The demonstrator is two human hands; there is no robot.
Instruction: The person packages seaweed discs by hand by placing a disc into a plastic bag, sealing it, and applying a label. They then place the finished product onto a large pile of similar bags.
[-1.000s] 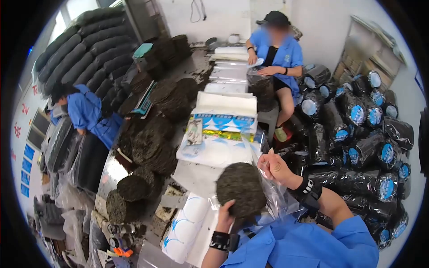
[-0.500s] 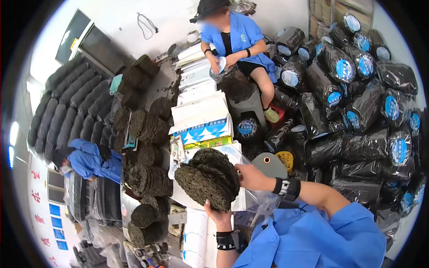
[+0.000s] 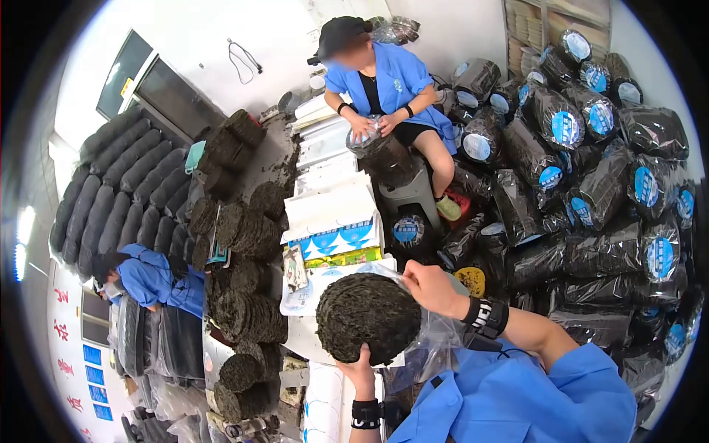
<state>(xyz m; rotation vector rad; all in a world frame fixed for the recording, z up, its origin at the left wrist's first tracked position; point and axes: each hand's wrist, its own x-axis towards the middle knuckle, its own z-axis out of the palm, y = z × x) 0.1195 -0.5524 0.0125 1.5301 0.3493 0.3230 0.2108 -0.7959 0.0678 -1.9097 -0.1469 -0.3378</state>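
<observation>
A thick round stack of dried seaweed cakes (image 3: pixel 368 319), dark green-brown and rough, is held in front of me with its flat face toward the camera. My left hand (image 3: pixel 360 375) grips its lower edge, thumb on the face and the other fingers hidden behind. At the stack's upper right, my right hand (image 3: pixel 434 289) has its fingers pinched on the edge of a clear plastic bag (image 3: pixel 443 334). The bag hangs along the stack's right side, and part of it is hidden. White sheets with blue print (image 3: pixel 329 235) lie just beyond the stack.
Several dark seaweed stacks (image 3: pixel 251 314) line the table's left side. Facing me, a seated co-worker (image 3: pixel 384 81) has both hands on a wrapped bundle (image 3: pixel 384 156). Filled black packages (image 3: pixel 565 129) are piled at right. Another person (image 3: pixel 159 277) bends over at left, near stacked long bags (image 3: pixel 114 173).
The stack has turned from tilted, with its layers fanned apart, to one round face toward me, and moved slightly right. My right hand has moved a little right. The co-worker's hands now press on the bundle.
</observation>
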